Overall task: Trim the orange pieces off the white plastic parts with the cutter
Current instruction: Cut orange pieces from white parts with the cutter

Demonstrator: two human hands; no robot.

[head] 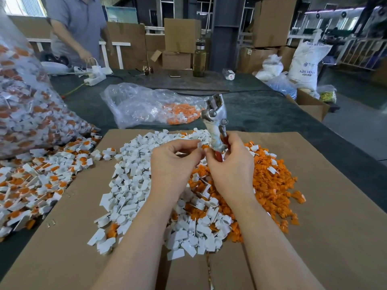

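Both my hands up over the piles!
Left hand [173,162] pinches 1 white-and-orange part [201,146]; right hand [230,164] grips the cutter [215,122] (head upward).

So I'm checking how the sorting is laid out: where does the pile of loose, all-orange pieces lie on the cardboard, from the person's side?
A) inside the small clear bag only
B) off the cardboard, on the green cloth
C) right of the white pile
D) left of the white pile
C: the orange pile lies on the cardboard to the right of the white pile, beyond the right hand.
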